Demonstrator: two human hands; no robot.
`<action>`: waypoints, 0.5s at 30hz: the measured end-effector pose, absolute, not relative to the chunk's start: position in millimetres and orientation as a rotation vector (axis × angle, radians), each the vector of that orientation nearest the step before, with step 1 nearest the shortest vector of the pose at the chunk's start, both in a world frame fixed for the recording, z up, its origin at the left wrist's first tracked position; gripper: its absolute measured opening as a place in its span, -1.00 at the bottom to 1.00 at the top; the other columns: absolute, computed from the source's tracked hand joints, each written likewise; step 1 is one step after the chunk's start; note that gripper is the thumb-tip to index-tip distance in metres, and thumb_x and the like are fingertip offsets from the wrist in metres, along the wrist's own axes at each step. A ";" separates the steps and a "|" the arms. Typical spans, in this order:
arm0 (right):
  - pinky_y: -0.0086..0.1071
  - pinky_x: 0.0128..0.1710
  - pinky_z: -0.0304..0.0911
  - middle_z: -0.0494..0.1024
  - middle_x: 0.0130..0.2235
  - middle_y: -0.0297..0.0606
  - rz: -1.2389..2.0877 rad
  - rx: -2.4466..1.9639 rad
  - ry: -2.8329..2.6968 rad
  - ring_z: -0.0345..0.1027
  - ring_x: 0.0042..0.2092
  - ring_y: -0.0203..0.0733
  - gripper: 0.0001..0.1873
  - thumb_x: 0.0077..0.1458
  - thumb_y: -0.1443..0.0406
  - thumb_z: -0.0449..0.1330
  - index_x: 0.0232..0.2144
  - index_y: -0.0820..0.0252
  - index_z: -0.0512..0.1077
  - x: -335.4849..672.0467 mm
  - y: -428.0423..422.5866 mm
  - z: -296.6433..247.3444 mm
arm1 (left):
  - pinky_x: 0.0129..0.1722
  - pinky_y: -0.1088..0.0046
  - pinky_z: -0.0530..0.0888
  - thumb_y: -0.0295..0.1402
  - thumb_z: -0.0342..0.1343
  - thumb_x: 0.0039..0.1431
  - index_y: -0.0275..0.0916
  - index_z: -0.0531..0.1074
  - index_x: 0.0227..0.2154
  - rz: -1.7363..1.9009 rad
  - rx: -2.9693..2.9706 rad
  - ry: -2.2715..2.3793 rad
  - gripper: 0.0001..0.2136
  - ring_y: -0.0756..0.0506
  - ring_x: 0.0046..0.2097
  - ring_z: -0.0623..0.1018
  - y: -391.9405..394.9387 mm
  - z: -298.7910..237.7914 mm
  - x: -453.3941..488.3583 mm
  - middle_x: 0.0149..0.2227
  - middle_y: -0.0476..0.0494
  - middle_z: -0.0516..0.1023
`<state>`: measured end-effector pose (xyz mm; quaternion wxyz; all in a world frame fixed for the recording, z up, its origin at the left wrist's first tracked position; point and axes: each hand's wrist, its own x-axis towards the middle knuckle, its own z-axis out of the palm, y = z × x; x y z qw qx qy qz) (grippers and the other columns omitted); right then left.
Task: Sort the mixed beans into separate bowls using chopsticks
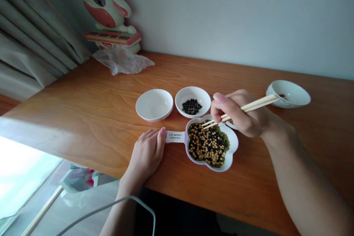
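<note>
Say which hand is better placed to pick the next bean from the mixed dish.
Likely the right hand: it holds chopsticks, tips over the beans; left hand only rests by the dish handle.

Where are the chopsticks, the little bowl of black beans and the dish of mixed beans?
chopsticks (260, 103), head view, middle of the shafts
bowl of black beans (193, 92), head view, bare inner wall
dish of mixed beans (233, 143), head view, right rim

- A white flower-shaped dish of mixed yellow, green and black beans sits on a wooden desk.
- Right hand, just above the dish, grips chopsticks, their tips over the beans.
- Left hand lies flat left of the dish, fingers touching its handle.
- Behind the dish stand a black-bean bowl and, further left, an empty bowl.
</note>
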<state>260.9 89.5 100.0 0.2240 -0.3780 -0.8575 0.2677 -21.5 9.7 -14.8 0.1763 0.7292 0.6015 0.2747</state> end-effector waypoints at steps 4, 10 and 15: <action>-0.34 -0.36 0.15 0.48 -0.58 -0.32 0.737 -1.043 -2.348 0.32 -0.50 -0.32 -0.28 0.48 -0.01 -0.18 -0.58 0.19 0.43 259.1 88.3 101.9 | -0.25 0.36 0.31 -0.23 -0.19 0.55 -0.17 0.21 -0.49 0.774 2.064 1.702 -0.59 -0.07 -0.38 0.42 9.3 -14.2 -21.6 -0.42 -0.06 0.47; -0.33 -0.30 0.20 0.51 -0.55 -0.31 0.764 -1.029 -2.339 0.37 -0.47 -0.30 -0.28 0.47 -0.02 -0.17 -0.59 0.17 0.43 259.5 86.1 106.0 | -0.24 0.35 0.32 -0.22 -0.19 0.55 -0.16 0.23 -0.49 0.762 2.054 1.710 -0.59 -0.08 -0.36 0.43 9.5 -14.6 -21.3 -0.41 -0.06 0.47; -0.31 -0.36 0.17 0.52 -0.56 -0.31 0.778 -1.175 -2.373 0.37 -0.49 -0.26 -0.32 0.44 -0.07 -0.10 -0.54 0.15 0.49 270.1 85.5 116.4 | -0.24 0.34 0.32 -0.22 -0.20 0.55 -0.16 0.24 -0.48 0.751 2.056 1.714 -0.60 -0.08 -0.37 0.43 9.6 -15.1 -21.7 -0.41 -0.07 0.48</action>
